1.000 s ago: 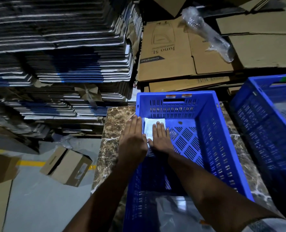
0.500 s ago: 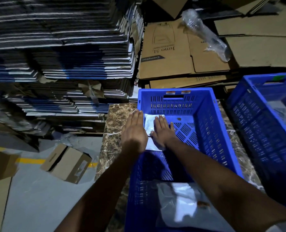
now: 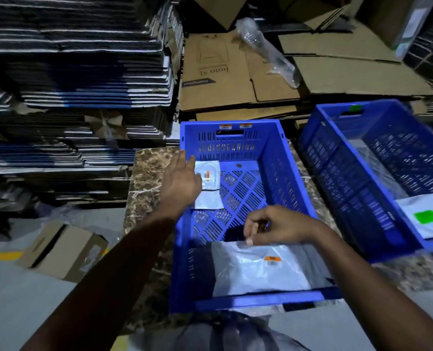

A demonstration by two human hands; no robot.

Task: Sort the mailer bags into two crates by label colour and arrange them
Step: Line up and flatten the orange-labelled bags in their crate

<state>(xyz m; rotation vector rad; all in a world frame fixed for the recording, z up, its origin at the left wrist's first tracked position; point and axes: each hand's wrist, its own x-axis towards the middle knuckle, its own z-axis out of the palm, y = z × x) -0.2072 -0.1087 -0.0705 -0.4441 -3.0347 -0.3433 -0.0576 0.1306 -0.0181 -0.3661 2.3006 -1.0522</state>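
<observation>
Left hand (image 3: pixel 181 182) flat, fingers straight, over small mailer (image 3: pixel 210 184) at crate (image 3: pixel 286 173) far-left corner. Right hand (image 3: pixel 273 226) pinching large mailer (image 3: pixel 256 269) at near edge.

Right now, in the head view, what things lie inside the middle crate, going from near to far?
Large mailer bag with orange label → right hand above its far edge → small mailer bag with orange label, left hand beside it.

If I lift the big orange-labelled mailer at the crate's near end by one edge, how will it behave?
The big mailer looks thin and wrinkled, so it will probably droop. Its glossy film may slip in a light pinch. It lies flat, so it is likely light.
</observation>
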